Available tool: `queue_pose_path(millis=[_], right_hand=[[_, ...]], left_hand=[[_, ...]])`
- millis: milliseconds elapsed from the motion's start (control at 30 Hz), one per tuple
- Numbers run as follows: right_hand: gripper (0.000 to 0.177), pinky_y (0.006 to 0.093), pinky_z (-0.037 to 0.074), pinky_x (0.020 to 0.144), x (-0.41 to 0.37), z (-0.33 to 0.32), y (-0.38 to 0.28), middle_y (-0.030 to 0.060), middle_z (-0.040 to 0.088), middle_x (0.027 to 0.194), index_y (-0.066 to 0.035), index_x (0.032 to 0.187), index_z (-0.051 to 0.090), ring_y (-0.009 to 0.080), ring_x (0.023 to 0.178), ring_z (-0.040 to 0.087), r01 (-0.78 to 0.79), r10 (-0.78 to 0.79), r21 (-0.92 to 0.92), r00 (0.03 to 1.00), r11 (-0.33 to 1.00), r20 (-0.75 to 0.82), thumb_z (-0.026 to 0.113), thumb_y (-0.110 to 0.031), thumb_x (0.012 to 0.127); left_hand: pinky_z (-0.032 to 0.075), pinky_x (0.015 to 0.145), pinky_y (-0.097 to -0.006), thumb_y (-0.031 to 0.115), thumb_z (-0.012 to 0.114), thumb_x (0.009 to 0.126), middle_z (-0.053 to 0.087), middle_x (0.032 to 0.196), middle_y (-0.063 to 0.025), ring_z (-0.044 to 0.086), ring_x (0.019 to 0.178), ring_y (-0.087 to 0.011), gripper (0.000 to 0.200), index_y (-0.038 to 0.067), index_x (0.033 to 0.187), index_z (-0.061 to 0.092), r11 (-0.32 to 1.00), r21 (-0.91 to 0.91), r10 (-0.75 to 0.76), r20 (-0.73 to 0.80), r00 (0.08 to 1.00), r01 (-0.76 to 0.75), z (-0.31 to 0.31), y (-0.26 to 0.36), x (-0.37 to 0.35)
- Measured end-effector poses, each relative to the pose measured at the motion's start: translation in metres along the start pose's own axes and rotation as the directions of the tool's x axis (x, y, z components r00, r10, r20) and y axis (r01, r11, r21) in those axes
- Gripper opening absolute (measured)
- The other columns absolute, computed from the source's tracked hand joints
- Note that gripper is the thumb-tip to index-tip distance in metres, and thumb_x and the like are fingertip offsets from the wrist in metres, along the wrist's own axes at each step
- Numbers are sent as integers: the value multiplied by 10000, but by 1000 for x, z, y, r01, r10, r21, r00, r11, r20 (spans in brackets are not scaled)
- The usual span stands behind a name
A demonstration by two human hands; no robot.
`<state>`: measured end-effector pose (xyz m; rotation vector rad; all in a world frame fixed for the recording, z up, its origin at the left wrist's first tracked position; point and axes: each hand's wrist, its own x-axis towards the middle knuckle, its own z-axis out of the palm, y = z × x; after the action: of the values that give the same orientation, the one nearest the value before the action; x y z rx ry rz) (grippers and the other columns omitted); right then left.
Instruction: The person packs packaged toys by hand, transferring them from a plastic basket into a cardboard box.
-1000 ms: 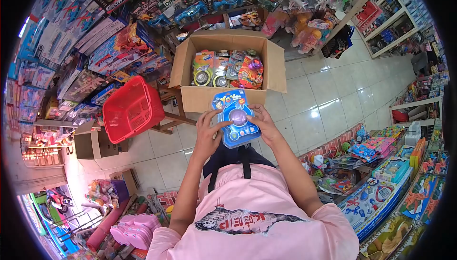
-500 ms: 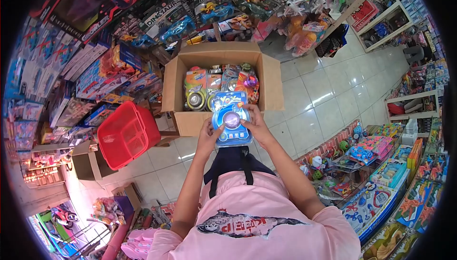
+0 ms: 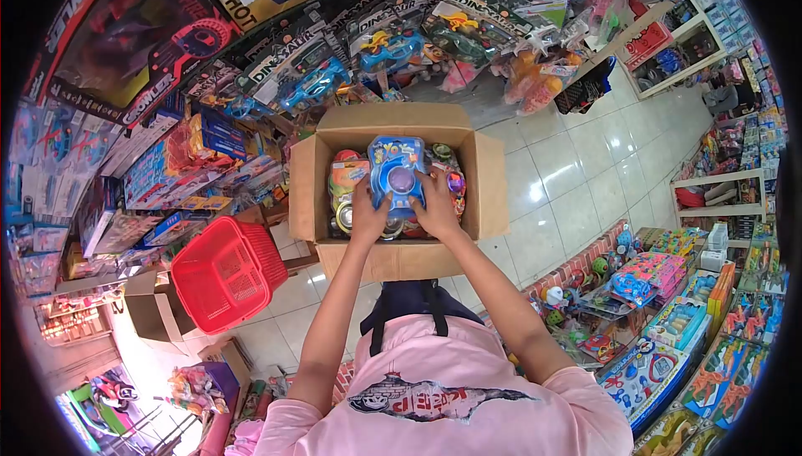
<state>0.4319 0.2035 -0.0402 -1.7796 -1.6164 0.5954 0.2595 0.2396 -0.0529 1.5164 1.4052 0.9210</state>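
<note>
A blue blister-packed yo-yo [image 3: 399, 170] with a purple disc is held over the open cardboard box [image 3: 393, 261]. My left hand [image 3: 368, 212] grips the pack's lower left side, and my right hand [image 3: 435, 201] grips its lower right side. Under and around it, inside the box, lie other packaged toys; an orange-and-green pack [image 3: 344, 174] shows on the left and a purple round piece [image 3: 455, 182] on the right. The yo-yo pack hides the middle of the box's contents.
To the left of the box stands a red plastic basket [image 3: 271, 260], with an open brown carton [image 3: 150, 306] beside it. Dinosaur toy packs [image 3: 388, 51] hang behind the box. Toy stacks [image 3: 643, 372] line the right side, along the tiled floor [image 3: 576, 180].
Both hands have carried the yo-yo pack forward, away from my body, from the box's near edge to over its contents. The camera view has also tilted slightly.
</note>
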Motion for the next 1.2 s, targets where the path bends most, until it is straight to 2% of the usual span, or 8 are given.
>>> queue_pose_path(millis=[267, 467, 600, 667, 733, 833, 967, 1200], right_hand=[[451, 489, 375, 1059, 3, 0, 12, 180, 453, 1385, -90, 1330, 521, 390, 1291, 420, 90, -78, -85, 988, 992, 134, 613, -158, 894], [409, 489, 386, 987, -34, -58, 30, 219, 505, 1229, 3, 1194, 530, 404, 1145, 485, -66, 23, -81, 892, 994, -451, 631, -50, 801], [461, 510, 398, 960, -77, -53, 103, 253, 491, 1242, 45, 1213, 479, 399, 1135, 511, -505, 321, -158, 728, 848, -606, 628, -111, 806], [510, 490, 445, 892, -92, -45, 142, 268, 501, 1263, 69, 1276, 438, 386, 1164, 530, -874, 916, 319, 281, 367, -286, 586, -203, 871], [549, 452, 464, 859, -98, -72, 125, 265, 511, 1264, 75, 1312, 415, 374, 1174, 539, -796, 960, 551, 276, 252, -41, 565, -250, 897], [557, 344, 486, 796, -102, -85, 110, 244, 565, 1203, 77, 1373, 383, 312, 1159, 568, -653, 933, 747, 334, 124, 136, 480, -293, 968], [446, 335, 463, 882, -105, -88, 82, 200, 566, 1219, 61, 1320, 448, 270, 1143, 563, -254, 735, 736, 503, 628, -454, 409, -267, 1020], [404, 412, 398, 995, -113, -92, 22, 188, 516, 1270, 23, 1228, 583, 314, 1145, 513, 183, -49, 419, 950, 890, -309, 424, -288, 1025]], left_hand=[[373, 1047, -451, 176, 672, 854, 549, 1324, -154, 496, 1240, -335, 468, 40, 1288, 559, 881, 390, 176, 255, 951, -267, -23, -10, 2], [418, 951, -453, 66, 624, 819, 596, 1164, -210, 536, 1113, -381, 337, 5, 1149, 593, 795, 582, 392, -276, 878, -172, -94, -18, -34], [439, 851, -447, 147, 573, 909, 590, 1111, -206, 561, 998, -353, 326, -9, 1195, 549, 806, 498, -15, -524, 852, 321, -126, -79, -78], [451, 811, -430, 188, 545, 956, 590, 1100, -185, 571, 958, -321, 326, -16, 1210, 532, 773, 403, -252, -515, 819, 491, -131, -93, -85], [466, 771, -360, 308, 473, 1025, 579, 1097, -120, 566, 928, -229, 389, -23, 1225, 518, 791, -342, -599, -265, 755, 508, -130, -101, -87], [463, 787, -299, 357, 446, 1042, 560, 1076, -71, 544, 946, -162, 421, -8, 1242, 513, 890, -401, -398, -451, 799, 218, -118, -104, -88], [452, 860, -309, 345, 421, 1050, 548, 1097, -94, 550, 980, -181, 413, -8, 1235, 527, 977, -209, -114, -627, 771, -25, -110, -56, -95], [323, 1059, -456, 271, 516, 992, 448, 1274, -225, 406, 1225, -406, 335, -2, 1178, 567, 886, 457, 203, -224, 953, -81, -97, -39, -113]])
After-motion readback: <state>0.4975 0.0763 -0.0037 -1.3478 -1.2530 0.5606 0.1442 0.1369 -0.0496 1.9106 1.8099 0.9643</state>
